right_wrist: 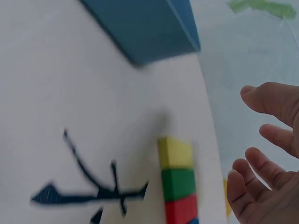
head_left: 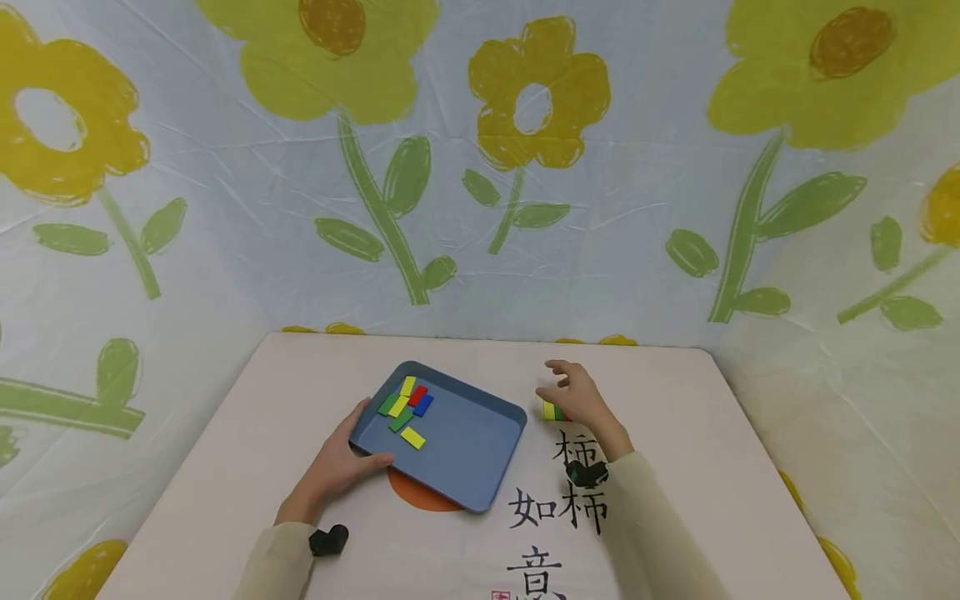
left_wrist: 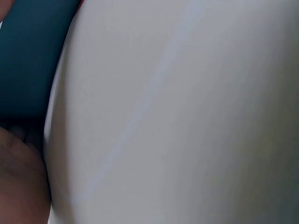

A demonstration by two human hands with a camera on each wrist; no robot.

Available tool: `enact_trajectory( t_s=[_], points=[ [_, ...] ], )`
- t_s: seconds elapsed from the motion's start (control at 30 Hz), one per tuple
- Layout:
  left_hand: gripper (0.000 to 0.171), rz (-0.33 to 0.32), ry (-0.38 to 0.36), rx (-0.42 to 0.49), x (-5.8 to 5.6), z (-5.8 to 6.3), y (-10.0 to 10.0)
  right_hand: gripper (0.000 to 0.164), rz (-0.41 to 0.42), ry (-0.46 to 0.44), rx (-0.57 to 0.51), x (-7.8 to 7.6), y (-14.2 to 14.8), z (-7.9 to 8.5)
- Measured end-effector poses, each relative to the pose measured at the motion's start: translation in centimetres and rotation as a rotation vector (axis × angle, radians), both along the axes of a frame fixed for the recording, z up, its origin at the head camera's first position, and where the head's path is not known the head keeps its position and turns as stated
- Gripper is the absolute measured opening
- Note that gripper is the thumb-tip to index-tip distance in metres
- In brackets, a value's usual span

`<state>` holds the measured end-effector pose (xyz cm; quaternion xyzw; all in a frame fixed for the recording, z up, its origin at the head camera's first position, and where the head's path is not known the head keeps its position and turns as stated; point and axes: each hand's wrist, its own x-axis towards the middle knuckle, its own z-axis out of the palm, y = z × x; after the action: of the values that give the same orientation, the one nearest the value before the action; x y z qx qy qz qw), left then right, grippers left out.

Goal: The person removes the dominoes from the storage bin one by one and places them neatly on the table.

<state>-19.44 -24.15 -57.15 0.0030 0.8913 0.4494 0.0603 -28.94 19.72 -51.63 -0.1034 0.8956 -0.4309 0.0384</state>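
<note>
My left hand (head_left: pixel 337 462) grips the near left corner of a blue-grey tray (head_left: pixel 457 450), thumb along the front edge and fingers against the left side. Several flat rectangular blocks lie scattered in the tray's left part, among them a red block (head_left: pixel 417 396), a blue block (head_left: pixel 423 406) and a yellow block (head_left: pixel 412 437). Right of the tray my right hand (head_left: pixel 585 404) hovers over a row of blocks, its fingers loosely bent and holding nothing. In the right wrist view that row shows a yellow block (right_wrist: pixel 176 153), a green block (right_wrist: pixel 178 183), a red block (right_wrist: pixel 181 209) and a bit of blue.
Black brush characters (head_left: pixel 534 507) and an orange shape (head_left: pixel 420 492), partly under the tray, mark the pale table (head_left: pixel 390 550). A flower-patterned cloth (head_left: pixel 600 275) hangs behind the table and at both sides.
</note>
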Motion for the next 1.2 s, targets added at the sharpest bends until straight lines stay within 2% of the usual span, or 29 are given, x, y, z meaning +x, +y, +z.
enact_trajectory(
  t_s=[0.23, 0.53, 0.73, 0.97, 1.2],
  points=[
    [0.118, -0.004, -0.014, 0.002, -0.2, 0.0, 0.1, 0.066, 0.096, 0.020, -0.001, -0.1, -4.2, 1.9],
    [0.119, -0.007, -0.021, 0.004, -0.3, 0.1, 0.0, 0.066, 0.234, 0.101, 0.028, -0.2, -9.7, 3.0],
    [0.119, -0.006, -0.016, 0.005, -0.2, 0.1, 0.0, 0.063, 0.308, 0.114, 0.060, 0.2, -13.0, 2.9],
    [0.117, -0.004, -0.011, 0.004, -0.1, 0.2, -0.1, 0.066, 0.424, 0.038, 0.044, 0.5, -15.9, 2.3],
    [0.114, -0.019, 0.010, 0.006, -0.1, 0.0, -0.1, 0.062, 0.523, 0.020, 0.182, 0.9, -18.1, 1.8]
  ],
)
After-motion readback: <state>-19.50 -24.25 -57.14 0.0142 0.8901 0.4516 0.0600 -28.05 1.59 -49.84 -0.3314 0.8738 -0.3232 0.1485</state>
